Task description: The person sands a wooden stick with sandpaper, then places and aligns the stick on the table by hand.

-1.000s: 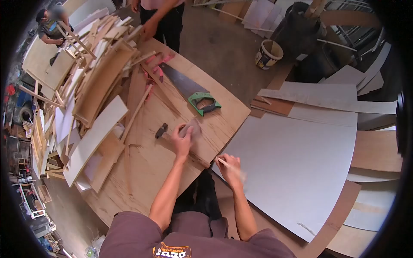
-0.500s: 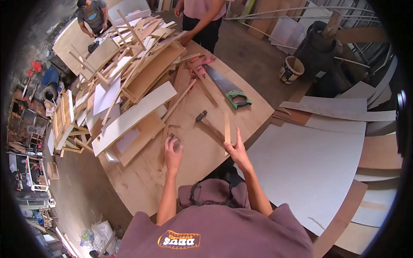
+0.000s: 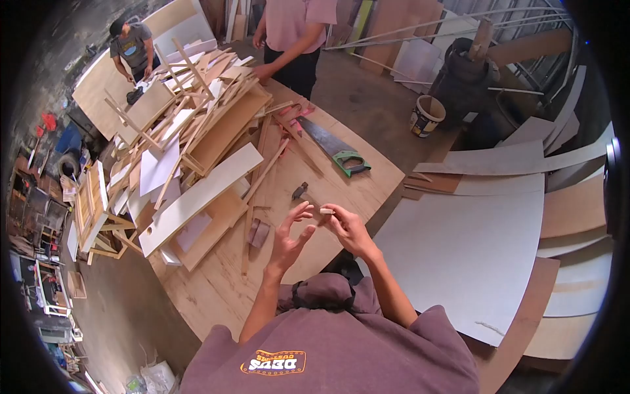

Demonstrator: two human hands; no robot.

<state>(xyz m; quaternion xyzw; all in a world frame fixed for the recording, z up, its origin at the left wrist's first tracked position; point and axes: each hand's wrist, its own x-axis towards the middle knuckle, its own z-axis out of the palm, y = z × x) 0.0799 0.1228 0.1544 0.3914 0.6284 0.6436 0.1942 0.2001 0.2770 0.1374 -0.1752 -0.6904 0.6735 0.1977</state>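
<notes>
My right hand [image 3: 349, 231] pinches a slim pale wooden strip [image 3: 326, 211], now seen nearly end-on. Close beside it, my left hand [image 3: 289, 238] is raised above the wooden table [image 3: 216, 295] with its fingers apart and nothing in them. A small brown block [image 3: 258, 233] lies on the table left of my left hand. Beyond my hands is a hammer [image 3: 300, 191], its handle mostly hidden behind them. Farther out, a handsaw [image 3: 331, 146] with a green grip lies flat.
A tall pile of wood offcuts [image 3: 210, 125] covers the table's left and far side. Large white panels [image 3: 453, 256] lie to the right. A bucket [image 3: 427, 116] stands on the floor. One person in a pink shirt [image 3: 298, 26] and another in grey [image 3: 134, 49] are beyond the pile.
My left hand has let go of the brown block and moved right, up to my right hand. The wooden strip has swung from upright to nearly end-on. The view has shifted slightly.
</notes>
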